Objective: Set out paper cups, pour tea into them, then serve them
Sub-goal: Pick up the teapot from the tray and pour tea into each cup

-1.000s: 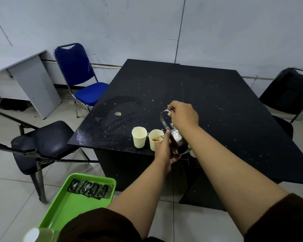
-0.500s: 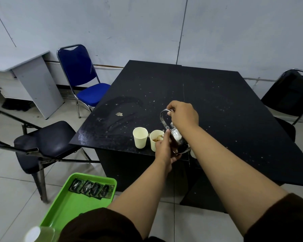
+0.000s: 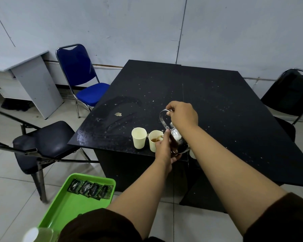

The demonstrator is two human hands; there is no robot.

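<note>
Two cream paper cups stand near the front edge of the black table [image 3: 208, 105]. The left cup [image 3: 138, 140] looks empty. The right cup [image 3: 154, 139] holds some brown tea. A shiny metal teapot [image 3: 177, 138] is tilted over the right cup, its spout at the rim. My right hand [image 3: 183, 114] grips the pot's arched handle from above. My left hand [image 3: 164, 151] cups the pot's underside and side. A third pale cup [image 3: 192, 154] peeks out behind my right forearm, mostly hidden.
A green tray [image 3: 63, 212] with several dark sachets [image 3: 91, 188] sits low at the front left. A black chair [image 3: 42, 142] stands left of the table, a blue chair [image 3: 84, 81] behind it, another black chair [image 3: 292, 96] at the right. A grey desk [image 3: 30, 79] lines the left wall.
The view shifted slightly; both hands and the tilted teapot stay over the right cup, with tea showing in it.
</note>
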